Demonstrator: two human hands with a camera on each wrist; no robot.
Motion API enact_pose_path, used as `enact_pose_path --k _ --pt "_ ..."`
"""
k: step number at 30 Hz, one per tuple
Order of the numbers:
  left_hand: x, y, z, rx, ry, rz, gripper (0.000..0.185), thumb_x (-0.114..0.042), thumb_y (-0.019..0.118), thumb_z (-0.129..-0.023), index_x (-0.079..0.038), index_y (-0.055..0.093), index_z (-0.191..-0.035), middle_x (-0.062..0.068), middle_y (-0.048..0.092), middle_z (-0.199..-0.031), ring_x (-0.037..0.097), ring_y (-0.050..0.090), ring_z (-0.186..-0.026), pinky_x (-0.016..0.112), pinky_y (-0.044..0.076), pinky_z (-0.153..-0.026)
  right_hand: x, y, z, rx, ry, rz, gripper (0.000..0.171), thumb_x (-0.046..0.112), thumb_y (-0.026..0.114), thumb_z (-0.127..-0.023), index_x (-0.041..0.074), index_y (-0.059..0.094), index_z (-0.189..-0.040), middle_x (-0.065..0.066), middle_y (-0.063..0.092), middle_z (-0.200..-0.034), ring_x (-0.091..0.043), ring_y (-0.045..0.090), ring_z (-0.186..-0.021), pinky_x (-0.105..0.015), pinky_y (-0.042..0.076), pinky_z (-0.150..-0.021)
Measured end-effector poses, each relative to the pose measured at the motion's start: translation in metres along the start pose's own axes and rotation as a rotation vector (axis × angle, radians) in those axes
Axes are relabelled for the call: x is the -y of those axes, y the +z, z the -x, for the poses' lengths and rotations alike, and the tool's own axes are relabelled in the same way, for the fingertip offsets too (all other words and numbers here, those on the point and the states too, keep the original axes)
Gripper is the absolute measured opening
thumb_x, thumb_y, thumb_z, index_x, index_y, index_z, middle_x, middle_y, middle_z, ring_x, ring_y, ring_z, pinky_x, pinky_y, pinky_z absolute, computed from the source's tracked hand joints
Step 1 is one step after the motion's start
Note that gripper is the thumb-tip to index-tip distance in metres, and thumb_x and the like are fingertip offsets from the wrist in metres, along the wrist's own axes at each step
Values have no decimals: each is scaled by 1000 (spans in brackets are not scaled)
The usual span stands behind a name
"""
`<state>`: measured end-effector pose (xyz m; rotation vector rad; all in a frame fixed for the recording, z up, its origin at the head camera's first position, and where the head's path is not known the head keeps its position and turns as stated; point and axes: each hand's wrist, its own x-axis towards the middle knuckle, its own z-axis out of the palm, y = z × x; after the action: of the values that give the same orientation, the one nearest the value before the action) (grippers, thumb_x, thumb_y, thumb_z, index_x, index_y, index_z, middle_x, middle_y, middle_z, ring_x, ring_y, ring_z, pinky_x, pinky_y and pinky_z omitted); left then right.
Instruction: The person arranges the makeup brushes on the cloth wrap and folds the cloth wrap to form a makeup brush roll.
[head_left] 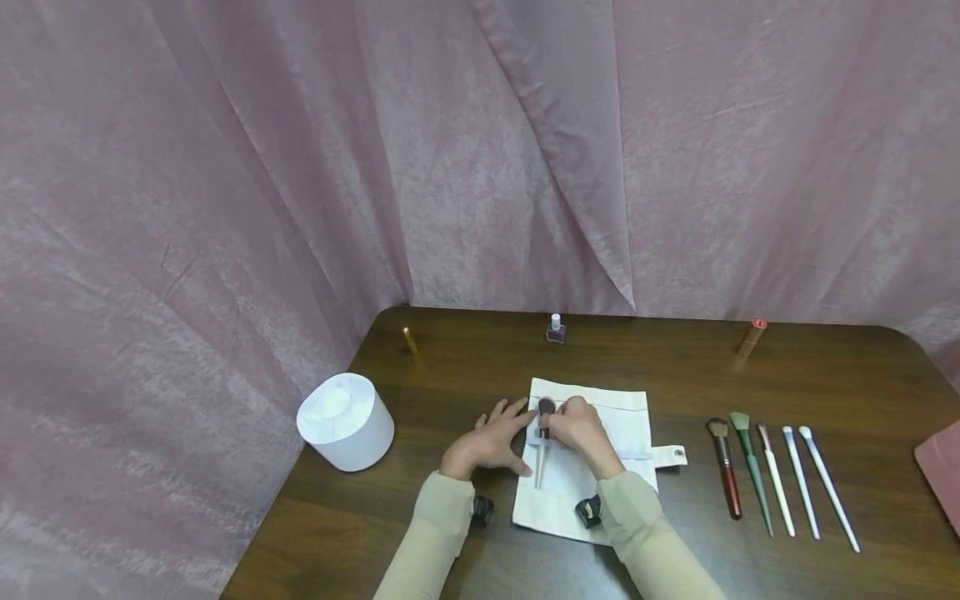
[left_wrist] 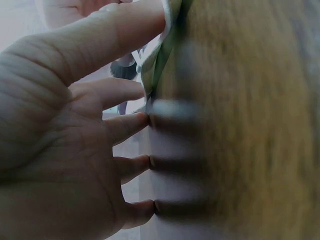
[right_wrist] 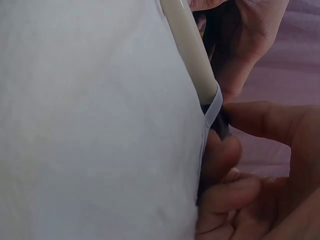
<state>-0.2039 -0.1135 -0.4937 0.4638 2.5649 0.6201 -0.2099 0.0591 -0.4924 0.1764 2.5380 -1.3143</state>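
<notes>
A white fabric brush roll lies open on the dark wooden table, crossed by an elastic band. My right hand pinches a makeup brush with a dark head and a cream handle. In the right wrist view the cream handle passes under the elastic band, with my right hand's fingers on the dark ferrule beside it. My left hand rests at the roll's left edge with its fingers straight. Its fingertips press along the cloth's edge.
To the right lie several more brushes in a row. A white round container stands at the table's left edge. A gold tube, a nail polish bottle and a rose tube stand at the back. A pink case is at far right.
</notes>
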Motion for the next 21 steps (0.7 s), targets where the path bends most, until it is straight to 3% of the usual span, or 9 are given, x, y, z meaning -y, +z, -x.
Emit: enact_pose_path --k 7,21 --pt "-1 0 -1 9 -6 -19 93 -27 88 -81 -17 38 -158 3 18 -168 33 6 -154 59 11 -119 -2 -1 1 21 -25 88 22 18 72 -81 5 62 -66 -4 53 -64 -19 50 -61 -28 37 -54" --pt "0 1 -1 4 -3 -4 94 -25 88 -80 -16 37 -158 4 18 -168 32 6 -154 59 10 -120 -2 -1 5 34 -37 127 32 18 72 -82 10 52 -58 -2 46 -57 -17 46 -56 -28 35 -52"
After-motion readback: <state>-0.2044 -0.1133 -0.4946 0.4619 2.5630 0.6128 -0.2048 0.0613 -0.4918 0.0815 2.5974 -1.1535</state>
